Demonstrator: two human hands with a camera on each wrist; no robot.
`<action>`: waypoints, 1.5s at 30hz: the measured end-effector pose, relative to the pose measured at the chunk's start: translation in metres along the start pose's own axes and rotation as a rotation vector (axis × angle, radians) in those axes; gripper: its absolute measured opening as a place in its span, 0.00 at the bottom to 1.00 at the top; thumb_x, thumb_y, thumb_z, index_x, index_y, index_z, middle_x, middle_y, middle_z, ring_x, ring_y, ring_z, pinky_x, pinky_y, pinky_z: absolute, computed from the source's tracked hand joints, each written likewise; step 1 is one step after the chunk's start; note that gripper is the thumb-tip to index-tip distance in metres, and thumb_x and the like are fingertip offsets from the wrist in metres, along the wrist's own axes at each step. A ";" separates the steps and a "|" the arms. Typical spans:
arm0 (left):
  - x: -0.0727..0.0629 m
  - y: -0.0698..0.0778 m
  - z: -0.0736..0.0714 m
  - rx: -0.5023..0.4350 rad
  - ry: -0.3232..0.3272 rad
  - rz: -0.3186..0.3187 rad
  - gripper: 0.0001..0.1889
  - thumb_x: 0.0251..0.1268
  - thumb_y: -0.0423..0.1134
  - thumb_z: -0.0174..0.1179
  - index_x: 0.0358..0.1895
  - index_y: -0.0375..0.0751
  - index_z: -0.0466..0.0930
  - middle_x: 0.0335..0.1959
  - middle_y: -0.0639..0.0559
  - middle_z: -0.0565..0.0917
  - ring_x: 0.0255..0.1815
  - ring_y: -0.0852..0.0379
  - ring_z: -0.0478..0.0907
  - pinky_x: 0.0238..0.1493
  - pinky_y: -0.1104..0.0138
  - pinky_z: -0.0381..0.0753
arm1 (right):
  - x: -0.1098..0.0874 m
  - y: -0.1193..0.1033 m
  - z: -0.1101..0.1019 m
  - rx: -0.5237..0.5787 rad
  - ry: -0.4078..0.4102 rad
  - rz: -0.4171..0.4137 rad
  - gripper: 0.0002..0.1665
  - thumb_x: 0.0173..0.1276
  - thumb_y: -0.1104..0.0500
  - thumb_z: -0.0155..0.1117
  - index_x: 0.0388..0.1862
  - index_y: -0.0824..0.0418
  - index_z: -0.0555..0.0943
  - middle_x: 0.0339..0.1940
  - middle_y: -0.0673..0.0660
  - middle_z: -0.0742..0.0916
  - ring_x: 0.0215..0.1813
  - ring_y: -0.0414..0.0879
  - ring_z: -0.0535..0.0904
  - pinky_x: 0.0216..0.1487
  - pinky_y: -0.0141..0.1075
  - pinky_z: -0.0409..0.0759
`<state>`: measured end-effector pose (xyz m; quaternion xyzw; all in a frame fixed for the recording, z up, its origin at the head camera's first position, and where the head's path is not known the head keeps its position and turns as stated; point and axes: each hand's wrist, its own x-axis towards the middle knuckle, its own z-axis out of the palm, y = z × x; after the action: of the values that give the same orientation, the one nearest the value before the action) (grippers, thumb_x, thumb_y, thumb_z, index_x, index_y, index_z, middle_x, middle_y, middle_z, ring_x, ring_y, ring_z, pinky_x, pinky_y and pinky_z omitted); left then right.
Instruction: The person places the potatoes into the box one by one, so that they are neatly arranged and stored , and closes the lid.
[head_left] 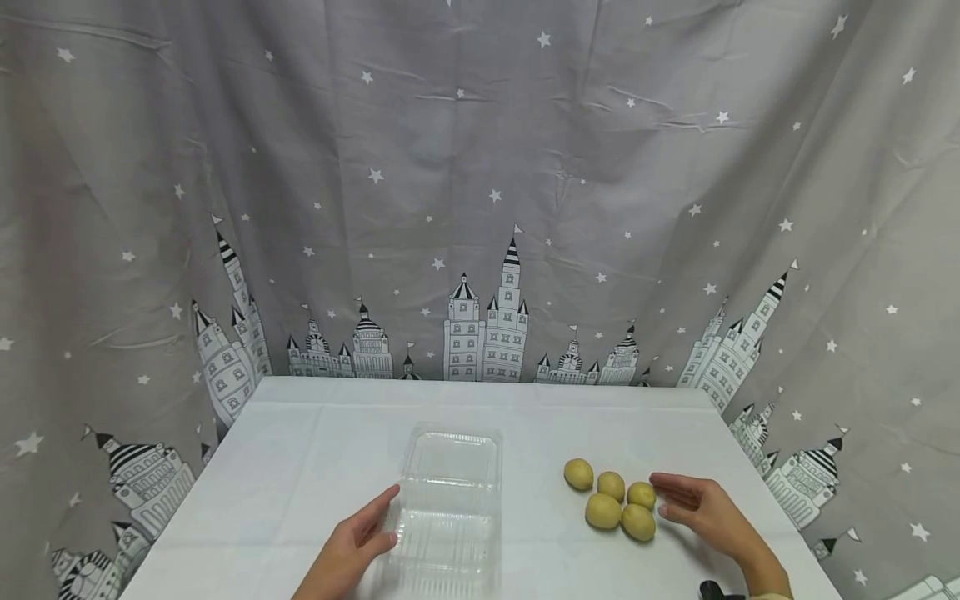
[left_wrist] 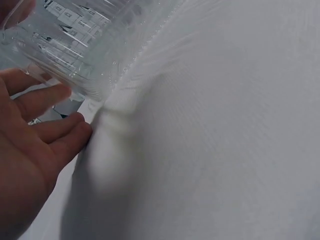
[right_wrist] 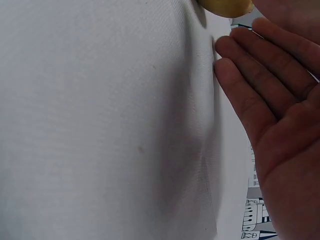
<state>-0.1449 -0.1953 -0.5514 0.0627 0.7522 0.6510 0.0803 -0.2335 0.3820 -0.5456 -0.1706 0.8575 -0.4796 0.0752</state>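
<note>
A clear plastic clamshell container point(head_left: 450, 479) lies with its lid folded back on the white table. At its left edge is my left hand point(head_left: 347, 542), thumb and fingers spread. In the left wrist view, the fingers of the left hand point(left_wrist: 37, 125) are beside the clear container wall point(left_wrist: 75, 55); whether they touch it I cannot tell. Several small yellow potatoes point(head_left: 603, 511) sit in a loose cluster to the right. My right hand point(head_left: 708, 515) is just right of them, fingers extended and holding nothing. One potato point(right_wrist: 227, 6) shows above its fingertips in the right wrist view.
A white cloth covers the table point(head_left: 300, 450). Behind it hangs a grey curtain point(head_left: 420, 208) printed with castles and stars. A small black object point(head_left: 712, 590) is near the right forearm at the bottom edge.
</note>
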 end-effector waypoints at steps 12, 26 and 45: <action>-0.004 -0.006 -0.004 0.004 -0.071 -0.028 0.48 0.74 0.36 0.69 0.88 0.29 0.49 0.91 0.36 0.46 0.89 0.52 0.43 0.71 0.87 0.53 | 0.007 0.001 0.001 0.000 -0.038 -0.013 0.32 0.76 0.61 0.74 0.71 0.79 0.78 0.68 0.77 0.85 0.60 0.27 0.85 0.61 0.26 0.85; -0.002 -0.010 0.005 0.212 0.083 -0.028 0.49 0.64 0.47 0.80 0.87 0.49 0.65 0.89 0.47 0.64 0.85 0.68 0.63 0.75 0.79 0.69 | 0.015 0.002 0.001 0.025 -0.054 -0.029 0.33 0.75 0.61 0.75 0.71 0.79 0.78 0.66 0.76 0.87 0.59 0.33 0.90 0.59 0.26 0.86; 0.003 -0.006 0.010 0.289 0.030 -0.022 0.49 0.61 0.50 0.80 0.86 0.52 0.66 0.88 0.39 0.64 0.88 0.22 0.53 0.77 0.19 0.56 | 0.018 -0.001 0.004 -0.084 -0.044 0.001 0.29 0.74 0.57 0.77 0.67 0.73 0.84 0.62 0.69 0.91 0.57 0.31 0.89 0.58 0.25 0.86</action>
<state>-0.1457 -0.1854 -0.5590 0.0557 0.8397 0.5361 0.0663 -0.2489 0.3721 -0.5465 -0.1834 0.8752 -0.4390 0.0871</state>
